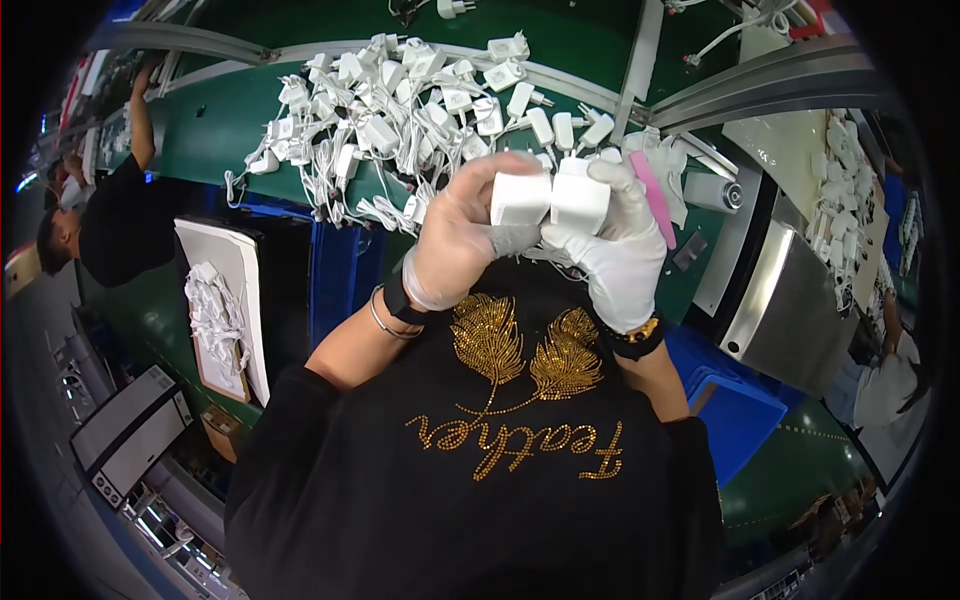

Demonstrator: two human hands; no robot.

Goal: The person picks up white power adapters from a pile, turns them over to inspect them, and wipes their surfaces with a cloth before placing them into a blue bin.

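Observation:
My left hand, in a thin pale glove, grips a white power adapter between thumb and fingers. In my right hand, which wears a white glove, is a second white power adapter. Both blocks are raised in front of my chest, side by side, and appear to meet at their inner edges. Beyond them, a large heap of white power adapters with cables is spread over the green bench. A white cable hangs just below my hands.
A pink strip and a silver cylinder lie right of my right hand. Blue bins stand at lower right. At left, a white tray carries bundled cables, and a person in black works there. Metal rails cross the bench.

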